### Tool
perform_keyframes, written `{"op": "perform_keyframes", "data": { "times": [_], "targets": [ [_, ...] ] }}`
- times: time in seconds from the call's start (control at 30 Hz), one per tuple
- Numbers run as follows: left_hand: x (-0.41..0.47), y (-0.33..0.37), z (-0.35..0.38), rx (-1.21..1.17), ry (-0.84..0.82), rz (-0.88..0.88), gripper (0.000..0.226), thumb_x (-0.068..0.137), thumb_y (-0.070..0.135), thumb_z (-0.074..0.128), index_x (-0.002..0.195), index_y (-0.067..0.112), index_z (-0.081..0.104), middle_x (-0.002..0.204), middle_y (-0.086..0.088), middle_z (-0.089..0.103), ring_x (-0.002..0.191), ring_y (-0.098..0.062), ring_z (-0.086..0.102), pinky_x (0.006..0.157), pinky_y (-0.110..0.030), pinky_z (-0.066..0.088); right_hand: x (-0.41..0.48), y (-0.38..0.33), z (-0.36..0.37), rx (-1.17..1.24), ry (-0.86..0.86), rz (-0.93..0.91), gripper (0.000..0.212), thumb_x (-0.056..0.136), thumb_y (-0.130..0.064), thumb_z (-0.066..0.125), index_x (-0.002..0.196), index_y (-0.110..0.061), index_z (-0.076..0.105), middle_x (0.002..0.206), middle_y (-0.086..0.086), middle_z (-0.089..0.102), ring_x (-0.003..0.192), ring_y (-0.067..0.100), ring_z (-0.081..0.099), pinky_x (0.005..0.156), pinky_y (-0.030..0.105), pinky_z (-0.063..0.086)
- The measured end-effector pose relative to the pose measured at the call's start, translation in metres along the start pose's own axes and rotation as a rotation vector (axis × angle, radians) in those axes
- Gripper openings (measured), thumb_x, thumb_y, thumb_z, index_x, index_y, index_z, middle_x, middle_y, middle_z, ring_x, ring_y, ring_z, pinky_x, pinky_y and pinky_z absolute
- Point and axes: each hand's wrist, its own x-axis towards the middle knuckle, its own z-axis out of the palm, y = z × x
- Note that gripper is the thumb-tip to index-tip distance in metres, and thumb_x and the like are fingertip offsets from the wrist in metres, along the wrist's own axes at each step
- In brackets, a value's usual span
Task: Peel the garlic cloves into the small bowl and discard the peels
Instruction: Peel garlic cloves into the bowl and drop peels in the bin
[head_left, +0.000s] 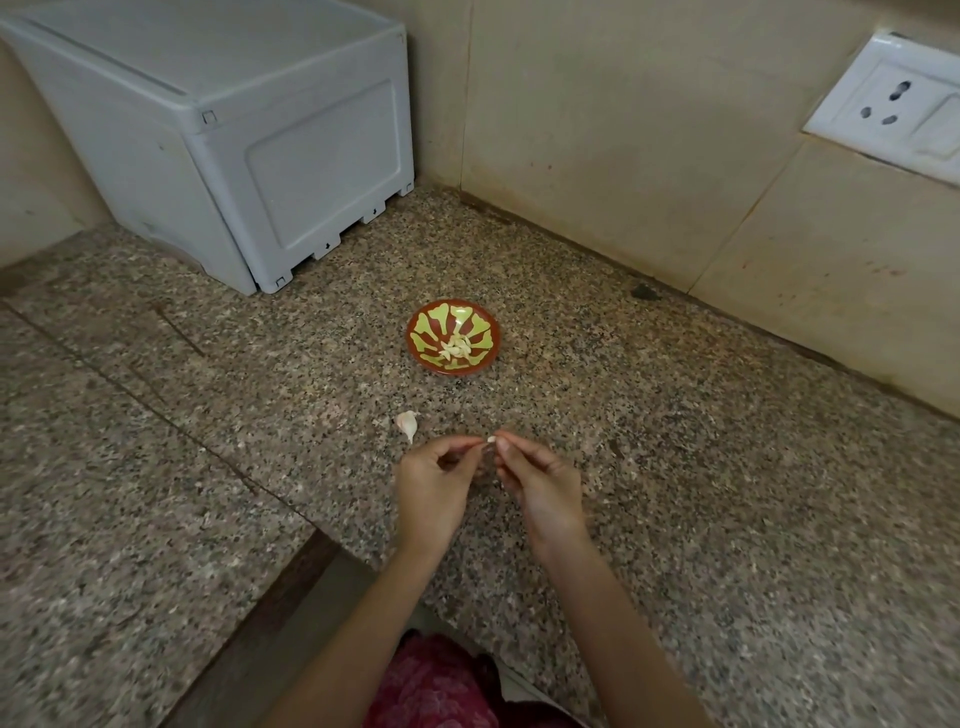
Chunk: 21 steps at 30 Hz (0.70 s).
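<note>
A small red bowl (453, 336) with a yellow-green pattern stands on the speckled granite counter (675, 467), and several peeled garlic cloves (457, 349) lie in its middle. An unpeeled clove (407, 422) in pinkish skin lies on the counter just left of my hands. My left hand (434, 491) and my right hand (540, 488) meet at the fingertips below the bowl, both pinching one small whitish garlic clove (491, 439) between them. Most of that clove is hidden by the fingers.
A grey plastic box (223, 140) stands at the back left against the wall. A white wall socket (893, 104) sits on the tiled wall at the upper right. The counter's front edge steps down at the lower left.
</note>
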Motion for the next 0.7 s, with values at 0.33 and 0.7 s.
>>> {"op": "perform_keyframes", "data": {
  "times": [0.33, 0.7],
  "targets": [
    [0.000, -0.001, -0.001, -0.083, -0.016, -0.079, 0.020, 0.086, 0.002, 0.067, 0.093, 0.020, 0.072, 0.084, 0.010, 0.073, 0.073, 0.002, 0.068, 0.067, -0.008, 0.050, 0.003, 0.004, -0.004, -0.136, -0.008, -0.066, 0.013, 0.084, -0.002, 0.073, 0.096, -0.007, 0.076, 0.091, 0.009, 0.077, 0.085, 0.019, 0.072, 0.078, 0.025, 0.056],
    [-0.004, -0.010, 0.007, -0.097, 0.065, -0.149, 0.016, 0.084, 0.004, 0.070, 0.095, 0.013, 0.076, 0.087, 0.006, 0.074, 0.080, -0.004, 0.069, 0.078, -0.024, 0.057, 0.004, 0.014, 0.000, -0.204, 0.055, -0.150, 0.015, 0.085, -0.001, 0.072, 0.090, -0.014, 0.077, 0.089, 0.006, 0.076, 0.075, 0.011, 0.070, 0.071, 0.022, 0.056]
  ]
}}
